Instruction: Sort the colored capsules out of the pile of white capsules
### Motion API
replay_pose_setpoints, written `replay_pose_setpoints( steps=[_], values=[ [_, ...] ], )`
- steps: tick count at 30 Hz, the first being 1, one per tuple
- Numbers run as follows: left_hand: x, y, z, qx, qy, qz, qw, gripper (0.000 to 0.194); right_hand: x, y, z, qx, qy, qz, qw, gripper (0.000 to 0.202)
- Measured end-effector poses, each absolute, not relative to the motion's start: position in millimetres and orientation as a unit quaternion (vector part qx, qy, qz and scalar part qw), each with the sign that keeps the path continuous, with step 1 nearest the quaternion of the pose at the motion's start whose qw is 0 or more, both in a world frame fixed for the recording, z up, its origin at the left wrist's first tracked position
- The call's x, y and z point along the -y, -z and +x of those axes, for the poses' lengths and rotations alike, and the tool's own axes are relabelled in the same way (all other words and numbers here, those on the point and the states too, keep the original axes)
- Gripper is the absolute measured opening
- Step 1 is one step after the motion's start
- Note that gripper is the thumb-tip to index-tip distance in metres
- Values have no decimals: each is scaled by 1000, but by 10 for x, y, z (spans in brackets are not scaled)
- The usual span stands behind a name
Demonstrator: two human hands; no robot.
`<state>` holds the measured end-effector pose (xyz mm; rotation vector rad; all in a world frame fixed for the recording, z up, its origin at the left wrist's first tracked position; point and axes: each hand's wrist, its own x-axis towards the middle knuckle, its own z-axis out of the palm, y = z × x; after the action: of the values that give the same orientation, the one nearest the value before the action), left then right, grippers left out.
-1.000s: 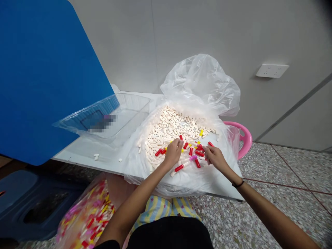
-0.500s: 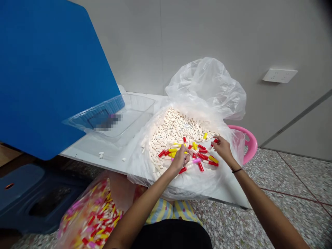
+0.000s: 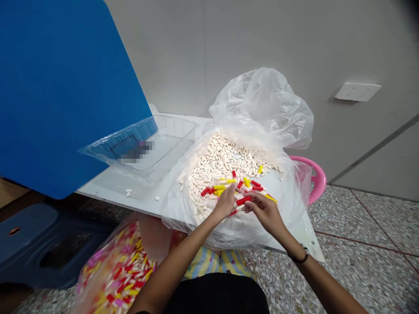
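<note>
The left hand (image 3: 225, 203) and right hand (image 3: 264, 211) together pinch a small red plastic cap (image 3: 244, 200) over the clear plastic bag (image 3: 262, 109), white tubes (image 3: 222, 159) heaped at twelve o'clock.

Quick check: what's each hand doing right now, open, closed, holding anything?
Left hand: closed, fingers pinching the red cap.
Right hand: closed, grip on the same red cap from the other side.

White counter (image 3: 108, 185), set against the wall. An open clear plastic bag (image 3: 262, 109) heaped with white tubes (image 3: 219, 159) and scattered red and yellow caps (image 3: 244, 185) is borne on it; a clear plastic tray (image 3: 170, 135) is seen beside the bag, and a few loose white tubes (image 3: 128, 192) are seen near the front edge.
</note>
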<state>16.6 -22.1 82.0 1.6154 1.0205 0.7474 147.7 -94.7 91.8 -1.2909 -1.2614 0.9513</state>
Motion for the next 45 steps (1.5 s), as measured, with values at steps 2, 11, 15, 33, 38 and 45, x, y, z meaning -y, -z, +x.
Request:
replay_pose_setpoints(
  steps=[2,11,15,33,38,45],
  values=[
    [230,-844,145,-428,-317,724,439,49,973,-913,1540,542,-386,-568,484,29],
    [187,-936,185,-390,-223,852,268,27,1017,-921,1702,576,-382,-611,387,39],
    [163,-860,191,-373,-229,840,319,32,1096,-982,1747,692,-236,-561,388,25],
    [18,-843,127,-391,-262,869,156,23,809,-740,1869,448,-478,-617,436,48],
    [-57,-745,-142,-404,-361,821,182,13,557,-708,2046,471,-449,-634,418,49],
    [170,-506,-665,-435,-459,750,195,13,410,-599,2014,574,-272,-693,340,39]
  ],
)
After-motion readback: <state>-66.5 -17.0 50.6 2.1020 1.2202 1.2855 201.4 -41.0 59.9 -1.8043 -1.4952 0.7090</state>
